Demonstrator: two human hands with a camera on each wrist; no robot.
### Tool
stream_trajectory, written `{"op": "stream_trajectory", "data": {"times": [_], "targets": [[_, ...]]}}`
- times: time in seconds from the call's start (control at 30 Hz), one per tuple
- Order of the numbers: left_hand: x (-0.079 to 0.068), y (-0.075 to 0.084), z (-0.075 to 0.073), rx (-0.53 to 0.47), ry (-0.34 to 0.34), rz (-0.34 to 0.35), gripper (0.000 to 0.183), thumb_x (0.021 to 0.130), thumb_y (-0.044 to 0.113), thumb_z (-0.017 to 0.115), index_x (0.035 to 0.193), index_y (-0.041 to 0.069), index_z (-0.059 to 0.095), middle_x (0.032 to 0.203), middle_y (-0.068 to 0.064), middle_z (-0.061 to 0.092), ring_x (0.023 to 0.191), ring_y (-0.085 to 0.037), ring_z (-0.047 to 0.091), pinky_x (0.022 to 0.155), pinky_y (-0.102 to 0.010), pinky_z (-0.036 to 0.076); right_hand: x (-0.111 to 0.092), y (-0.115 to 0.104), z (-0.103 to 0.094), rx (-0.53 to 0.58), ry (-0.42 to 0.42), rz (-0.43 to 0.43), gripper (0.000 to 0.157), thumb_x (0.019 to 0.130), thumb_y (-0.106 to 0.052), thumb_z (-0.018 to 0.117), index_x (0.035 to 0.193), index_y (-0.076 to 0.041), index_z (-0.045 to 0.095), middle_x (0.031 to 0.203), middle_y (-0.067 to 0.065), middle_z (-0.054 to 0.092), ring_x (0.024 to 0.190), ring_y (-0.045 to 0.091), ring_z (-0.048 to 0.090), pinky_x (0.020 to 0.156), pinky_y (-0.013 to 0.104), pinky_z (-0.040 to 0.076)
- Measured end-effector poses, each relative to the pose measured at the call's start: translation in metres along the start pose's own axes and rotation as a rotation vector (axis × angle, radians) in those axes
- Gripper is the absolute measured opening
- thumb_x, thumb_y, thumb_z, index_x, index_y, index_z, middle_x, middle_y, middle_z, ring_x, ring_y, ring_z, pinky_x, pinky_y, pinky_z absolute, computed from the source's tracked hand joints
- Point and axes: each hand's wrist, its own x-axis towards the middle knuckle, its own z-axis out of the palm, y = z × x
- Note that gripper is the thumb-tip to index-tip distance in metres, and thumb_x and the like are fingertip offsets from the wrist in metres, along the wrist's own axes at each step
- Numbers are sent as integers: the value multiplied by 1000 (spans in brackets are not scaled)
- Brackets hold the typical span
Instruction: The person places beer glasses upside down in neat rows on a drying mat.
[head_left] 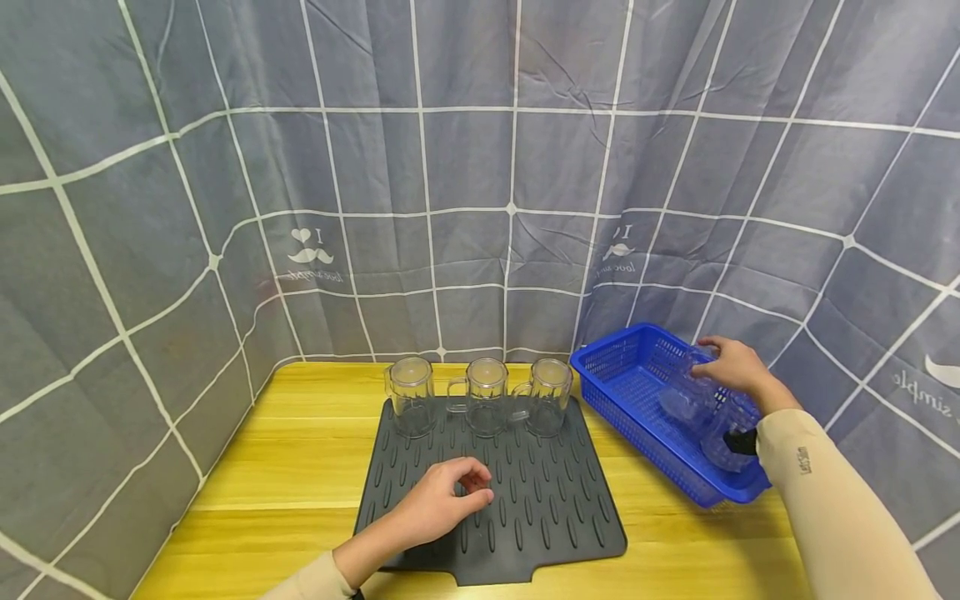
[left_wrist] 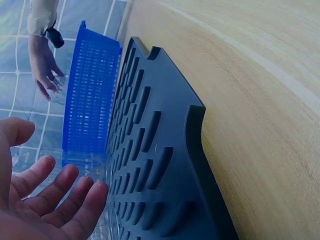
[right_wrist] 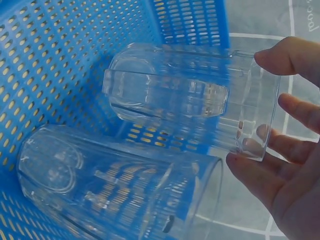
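My right hand (head_left: 735,364) is over the blue plastic basket (head_left: 637,429), thumb and fingers around the rim end of a clear glass mug (right_wrist: 170,95). A second clear mug (right_wrist: 115,185) leans beside it in the basket. My left hand (head_left: 444,500) hovers above the black drying mat (head_left: 517,533), fingers loosely curved with nothing in them. Along the mat's far edge stand three upside-down glass mugs: a left one (head_left: 412,400), a middle one (head_left: 487,400) and a right one (head_left: 548,400), their handles pointing left.
The mat lies on a yellow wood-grain table (head_left: 300,450), with the basket at its right. A grey curtain (head_left: 465,167) with white grid lines surrounds the table at the back and sides.
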Motion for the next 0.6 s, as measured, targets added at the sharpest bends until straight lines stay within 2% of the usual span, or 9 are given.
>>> {"op": "stream_trajectory", "data": {"times": [0.33, 0.6], "targets": [[0, -2, 0, -12, 0, 2, 19, 99, 38, 64, 112, 24, 66, 102, 9, 65, 93, -9, 61, 78, -28, 52, -1, -7, -7, -4, -6, 6, 69, 87, -26, 72, 142, 7, 47, 132, 43, 51, 121, 59, 51, 101, 66, 40], [-1, -3, -1, -14, 6, 1, 20, 99, 39, 65, 112, 24, 66, 102, 9, 65, 93, -10, 61, 77, -28, 51, -6, -24, -16, 31, 12, 3, 68, 90, -27, 70, 145, 5, 44, 136, 41, 50, 123, 59, 49, 100, 67, 39]]}}
